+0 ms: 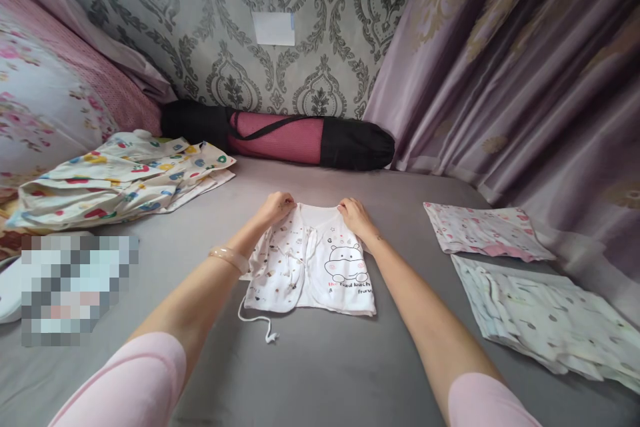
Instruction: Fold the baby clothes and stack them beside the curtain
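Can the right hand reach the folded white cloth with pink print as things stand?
Likely yes: only grey bedsheet shows between the right hand and that pink-printed white cloth, but the hand would need to release the small white printed shirt.

2 hands (276,208) (356,216), 2 pink sleeves (135,373) (483,403), 1 bangle (229,256), 1 hippo-print shirt (313,267), 1 long bag (290,138)

I could make out printing on the small white shirt (310,273): above its cartoon animal (345,263) stood a "G" and, further along, a "d", the letters between too faint. Beneath ran "the road", "the" in red, then perhaps "bach"; lower came "A" and an unclear word beginning "fr".
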Tool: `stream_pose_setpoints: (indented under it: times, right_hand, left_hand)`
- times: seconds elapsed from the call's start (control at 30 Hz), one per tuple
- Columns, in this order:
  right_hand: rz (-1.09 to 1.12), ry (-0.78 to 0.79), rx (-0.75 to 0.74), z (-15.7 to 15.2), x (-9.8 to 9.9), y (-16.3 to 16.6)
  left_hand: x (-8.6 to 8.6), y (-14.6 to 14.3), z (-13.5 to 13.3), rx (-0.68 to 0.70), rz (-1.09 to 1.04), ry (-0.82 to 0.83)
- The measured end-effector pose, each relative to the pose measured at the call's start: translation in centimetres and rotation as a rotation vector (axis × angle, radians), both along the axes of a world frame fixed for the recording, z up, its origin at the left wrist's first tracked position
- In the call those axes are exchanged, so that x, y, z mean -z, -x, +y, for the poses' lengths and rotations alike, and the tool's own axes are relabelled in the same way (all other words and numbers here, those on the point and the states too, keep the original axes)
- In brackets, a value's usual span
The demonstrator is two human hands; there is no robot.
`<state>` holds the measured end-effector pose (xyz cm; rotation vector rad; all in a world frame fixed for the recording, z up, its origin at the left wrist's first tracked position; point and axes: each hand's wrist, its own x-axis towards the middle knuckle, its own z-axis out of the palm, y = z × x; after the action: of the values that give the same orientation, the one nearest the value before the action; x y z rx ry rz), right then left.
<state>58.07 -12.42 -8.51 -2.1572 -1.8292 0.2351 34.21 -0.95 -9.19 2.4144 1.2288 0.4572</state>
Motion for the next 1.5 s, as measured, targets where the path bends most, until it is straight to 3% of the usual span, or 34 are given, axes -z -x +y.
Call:
stream_pose_setpoints:
  times: [0.27,0.43,0.53,0.67,0.77,0.87,0.97,1.13,1.3,1.5]
  right_hand:
    - [0.051,-0.014,0.041,0.4,0.3,0.7]
    - [0.242,0.017,0.06,0.5,-0.6,-0.4]
    - [0.379,-0.007,0.118,-1.4,-1.8,-2.9]
    - [0.48,-0.009,0.296,-6.5,-2.7,-6.0]
    - [0.523,0.104,0.392,-10.0,-2.7,-7.3]
    - [0.52,0.25,0.425,-12.0,-2.7,-7.7]
    - [0.473,0.383,0.414,-12.9,-3.1,-7.6]
    - [0.386,0.544,0.327,-13.7,-3.9,-7.2]
    - [0.422,0.455,0.286,-14.1,-4.3,-7.6]
    - [0.625,0.103,0.343,-14.0,-3.4,-9.6]
  left_hand:
    - [1.5,0.3,0.2,-0.064,0.067,-0.067]
    - [1.7,0.4,0.2,-0.015,0.153,-0.122]
    - [1.1,0.6,0.4,0.004,0.215,-0.124]
    - [-0.2,0.5,-1.1,-0.061,0.257,-0.197]
    - [-1.2,-1.3,-3.7,-0.071,0.234,-0.302]
    - [-1.4,-4.8,-6.2,0.094,0.138,-0.304]
    - [-0.5,-8.6,-8.1,0.254,0.04,-0.237]
    - [2.2,-12.2,-10.0,0.262,-0.03,-0.24]
    - [3.8,-12.3,-11.0,0.206,-0.053,-0.243]
    - [3.6,-12.3,-11.1,0.198,-0.045,-0.231]
